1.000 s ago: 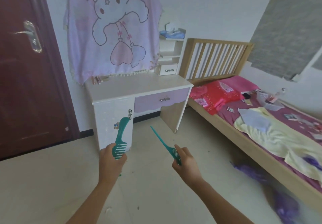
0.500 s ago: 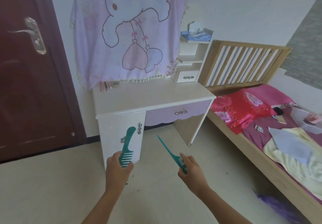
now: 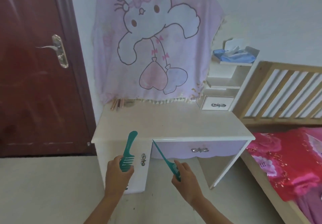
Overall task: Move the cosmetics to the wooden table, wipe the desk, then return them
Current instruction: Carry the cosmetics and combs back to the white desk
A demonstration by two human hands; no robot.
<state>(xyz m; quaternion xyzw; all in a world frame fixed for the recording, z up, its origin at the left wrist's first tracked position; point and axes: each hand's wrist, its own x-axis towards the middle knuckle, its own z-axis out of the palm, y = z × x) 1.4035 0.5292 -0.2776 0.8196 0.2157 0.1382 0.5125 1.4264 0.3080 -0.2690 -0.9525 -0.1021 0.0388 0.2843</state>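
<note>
My left hand (image 3: pixel 117 176) grips a teal wide-tooth comb (image 3: pixel 128 149) by its toothed end, handle pointing up. In my right hand (image 3: pixel 187 176) is a teal tail comb (image 3: pixel 165 160), held by the teeth with its thin tail slanting up-left. Both combs hang in front of the white dressing desk (image 3: pixel 174 124), just below its front edge. A few pink and tan sticks (image 3: pixel 117 104) lie at the desk's back left corner, under the hanging cloth.
A pink cartoon cloth (image 3: pixel 153 41) hangs on the wall over the desk. A small white shelf unit (image 3: pixel 224 88) with a tissue pack (image 3: pixel 235 54) stands at the desk's right. A dark red door (image 3: pixel 34 67) is left; a wooden bed (image 3: pixel 282 93) with red bedding is right.
I have walked closer to the desk, so it now fills the view. Both hands still hold their combs and have risen toward the desk's front edge.
</note>
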